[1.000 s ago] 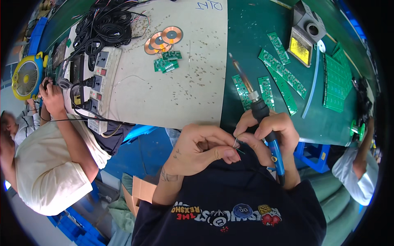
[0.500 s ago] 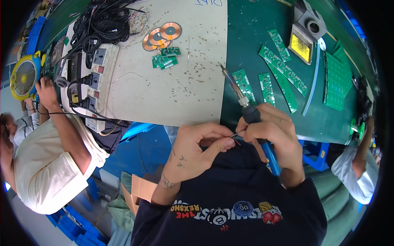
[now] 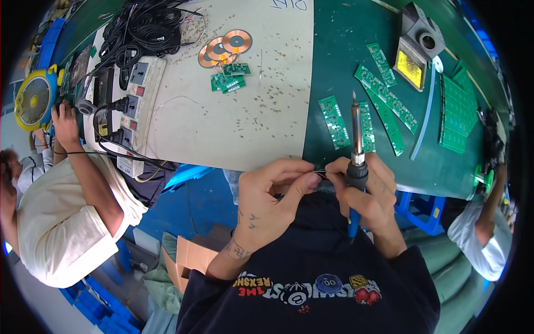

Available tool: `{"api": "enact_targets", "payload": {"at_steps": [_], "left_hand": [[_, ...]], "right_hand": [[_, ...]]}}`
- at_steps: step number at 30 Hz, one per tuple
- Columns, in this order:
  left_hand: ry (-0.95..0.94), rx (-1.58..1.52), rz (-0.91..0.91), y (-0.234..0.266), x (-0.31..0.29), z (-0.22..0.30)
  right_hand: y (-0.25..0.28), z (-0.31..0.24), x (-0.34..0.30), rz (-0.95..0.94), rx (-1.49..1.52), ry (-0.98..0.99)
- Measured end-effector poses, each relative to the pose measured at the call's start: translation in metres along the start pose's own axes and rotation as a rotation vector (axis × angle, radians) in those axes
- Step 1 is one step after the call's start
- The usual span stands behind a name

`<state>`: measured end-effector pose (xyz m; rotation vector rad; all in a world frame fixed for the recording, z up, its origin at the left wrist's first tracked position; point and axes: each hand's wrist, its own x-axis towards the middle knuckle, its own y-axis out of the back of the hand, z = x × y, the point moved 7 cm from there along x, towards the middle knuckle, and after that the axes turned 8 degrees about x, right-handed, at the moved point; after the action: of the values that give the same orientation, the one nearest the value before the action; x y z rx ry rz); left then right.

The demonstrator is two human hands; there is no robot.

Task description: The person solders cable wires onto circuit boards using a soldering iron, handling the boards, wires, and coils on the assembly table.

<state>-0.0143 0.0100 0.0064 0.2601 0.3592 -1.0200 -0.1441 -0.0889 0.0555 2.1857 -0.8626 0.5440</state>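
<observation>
1. I see a slim soldering iron (image 3: 356, 128) with a narrow metal tip, brownish-silver barrel, bright collar, black sleeve and blue handle.
2. It sits in the right grip (image 3: 372, 195), whose fingers are closed around the sleeve and handle, just off the surface's near edge.
3. The left grip (image 3: 272, 200) is pinched, thumb against forefinger, on fine, short wire (image 3: 319, 171). The strands reach the right fingertips; I cannot tell whether those clamp them too.
4. Among containers, I have a grey metal stand (image 3: 409, 69) on the green surface (image 3: 334, 50), its shallow tray filled with yellow material. Lower left, a brown cardboard box (image 3: 194, 256) stands with flaps raised; I cannot make out its contents.
5. The iron's long axis runs nearly straight away from the wearer, tip outward, handle end toward the dark shirt (image 3: 311, 256). In my view the tip shows between narrow green circuit boards (image 3: 334, 122).
6. The wire lies roughly crosswise, left to right, between both grips.
</observation>
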Motion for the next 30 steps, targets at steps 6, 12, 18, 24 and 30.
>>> {"api": "enact_targets", "payload": {"at_steps": [6,12,18,24,30], "left_hand": [[-0.116,0.068,0.069,0.001,-0.005,0.007],[-0.147,-0.025,0.066,0.004,-0.007,0.008],[-0.118,-0.217,-0.062,-0.001,-0.006,0.001],[-0.028,-0.355,-0.187,-0.004,-0.003,-0.006],[0.033,-0.361,-0.235,-0.006,-0.004,-0.007]], "right_hand": [[-0.001,-0.003,-0.001,-0.027,0.011,0.016],[-0.002,0.001,0.0,0.07,0.118,-0.105],[-0.007,0.019,-0.007,0.177,0.422,-0.388],[-0.005,0.022,-0.004,0.166,0.466,-0.423],[-0.001,0.017,0.003,0.064,0.411,-0.347]]}}
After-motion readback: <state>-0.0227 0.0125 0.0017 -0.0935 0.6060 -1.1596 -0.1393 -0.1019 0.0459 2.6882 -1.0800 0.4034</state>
